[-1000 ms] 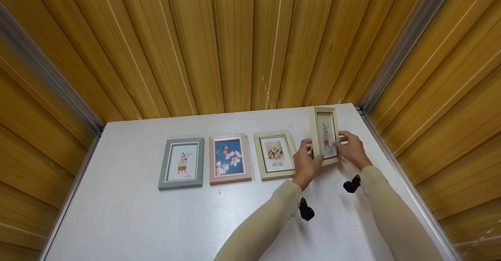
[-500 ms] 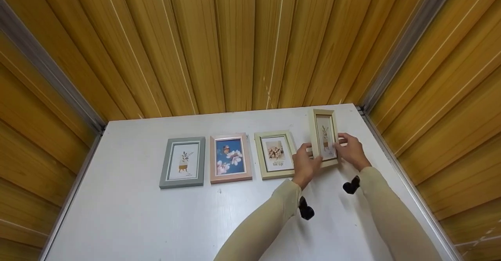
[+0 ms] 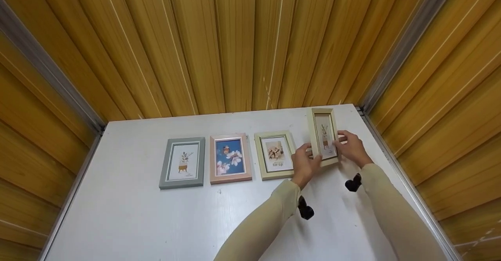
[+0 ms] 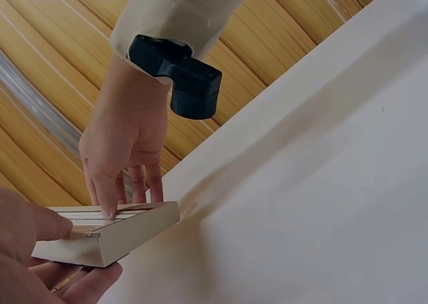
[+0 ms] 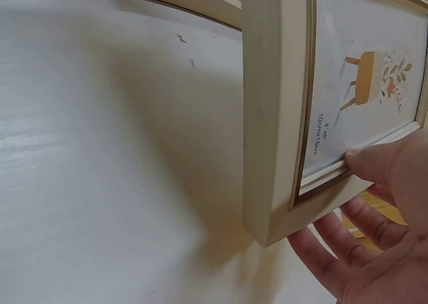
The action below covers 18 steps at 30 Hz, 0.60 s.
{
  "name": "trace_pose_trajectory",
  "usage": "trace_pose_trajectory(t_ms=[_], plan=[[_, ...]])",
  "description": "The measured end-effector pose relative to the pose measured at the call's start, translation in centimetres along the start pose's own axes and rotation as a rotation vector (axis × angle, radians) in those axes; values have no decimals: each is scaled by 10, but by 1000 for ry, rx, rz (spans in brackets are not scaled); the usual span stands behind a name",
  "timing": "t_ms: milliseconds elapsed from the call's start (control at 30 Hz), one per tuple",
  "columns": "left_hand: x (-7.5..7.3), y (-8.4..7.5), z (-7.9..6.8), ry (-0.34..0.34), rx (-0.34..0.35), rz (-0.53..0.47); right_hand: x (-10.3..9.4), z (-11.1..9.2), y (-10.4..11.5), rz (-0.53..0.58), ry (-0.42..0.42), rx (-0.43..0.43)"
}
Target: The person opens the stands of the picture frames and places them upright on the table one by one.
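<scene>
A cream picture frame (image 3: 323,130) with a potted-plant print is held at the far right of the white surface (image 3: 235,229), its face turned partly sideways in the head view. My left hand (image 3: 306,164) grips its left edge, thumb at the front and fingers behind. On the opposite edge my right hand (image 3: 353,150) pinches it, and the right wrist view has that thumb on the border of the print (image 5: 364,83). The left wrist view shows the frame's side (image 4: 140,234) between both hands. Its back is hidden.
To the left, in a row, are a pale yellow-green frame (image 3: 291,137), a pink frame (image 3: 230,180) and a grey-green frame (image 3: 181,184). Wood-patterned panels (image 3: 235,49) stand beyond and on both sides. Black wrist cameras (image 3: 306,209) hang from the sleeves.
The cream frame has shifted and turned slightly in both hands, a little to the left in the head view. The grips are unchanged, and the other frames stay put.
</scene>
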<state>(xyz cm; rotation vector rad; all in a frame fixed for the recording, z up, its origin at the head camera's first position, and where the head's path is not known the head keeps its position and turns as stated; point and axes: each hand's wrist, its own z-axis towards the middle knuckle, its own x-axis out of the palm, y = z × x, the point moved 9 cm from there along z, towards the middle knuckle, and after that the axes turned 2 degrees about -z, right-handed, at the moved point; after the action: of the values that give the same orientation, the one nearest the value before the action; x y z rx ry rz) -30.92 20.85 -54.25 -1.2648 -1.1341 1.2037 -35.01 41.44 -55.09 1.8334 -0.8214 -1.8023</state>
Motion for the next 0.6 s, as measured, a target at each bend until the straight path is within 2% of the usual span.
trace_pose_trajectory(t_ms=[100, 233, 367, 500, 600], plan=[[1, 1, 0, 8, -3, -20, -13, 3, 17, -58, -23, -53], [0, 2, -1, 5, 7, -15, -27, 6, 53, -116, -52, -136], [0, 2, -1, -4, 31, 4, -31, 8, 92, -150, -20, -181], [1, 2, -2, -10, 42, 0, -27, 9, 121, -173, 32, -174], [2, 1, -2, -3, 43, -10, -23, 9, 134, -183, 62, -141]])
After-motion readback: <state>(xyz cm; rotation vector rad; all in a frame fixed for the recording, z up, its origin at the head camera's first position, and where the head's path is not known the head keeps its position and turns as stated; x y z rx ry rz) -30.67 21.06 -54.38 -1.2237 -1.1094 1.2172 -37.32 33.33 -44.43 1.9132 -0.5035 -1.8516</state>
